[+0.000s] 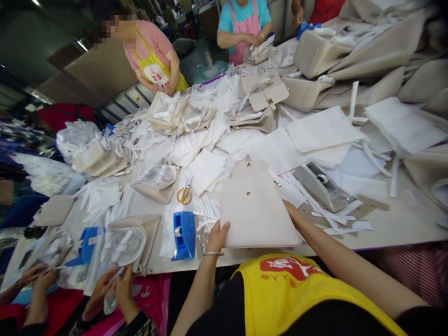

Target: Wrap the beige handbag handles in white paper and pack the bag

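Note:
A cream leather bag point(255, 205) with a small gold stud lies flat on the table in front of me. My left hand point(217, 237) grips its lower left corner, thumb on top; a bracelet circles that wrist. My right hand point(293, 213) holds the bag's right edge, with the fingers tucked under it. I wear a yellow apron over a black top.
A blue tape dispenser point(184, 234) stands left of my left hand, yellow scissors point(185, 193) beyond it. A grey tape dispenser point(320, 185) sits right of the bag. White sheets, strips and more cream bags cover the table. Other people work at the left edge and far side.

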